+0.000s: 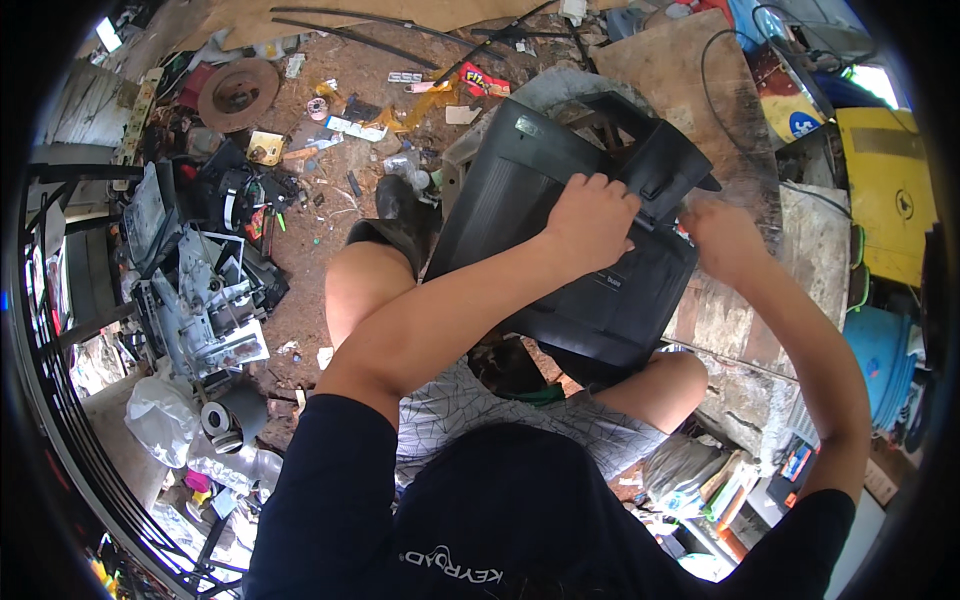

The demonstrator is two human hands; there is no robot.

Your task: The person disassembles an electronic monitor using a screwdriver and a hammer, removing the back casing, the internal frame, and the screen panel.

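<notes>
Head view: a black plastic monitor casing (560, 230) is propped on the person's knees, back side up. The left hand (592, 215) is pressed on the casing's upper middle, fingers curled over its stand bracket (665, 165). The right hand (722, 238) is clenched at the casing's right edge; what it grips cannot be told. Dismantled grey machine parts (195, 290) are piled far left of the casing.

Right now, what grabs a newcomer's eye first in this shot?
At centre, a big black plastic casing rests across the seated person's knees, the left hand pressed on top and the right hand at its right edge. To the left, a heap of dismantled grey machine parts sits on the littered dirt floor. A yellow panel stands far right.
</notes>
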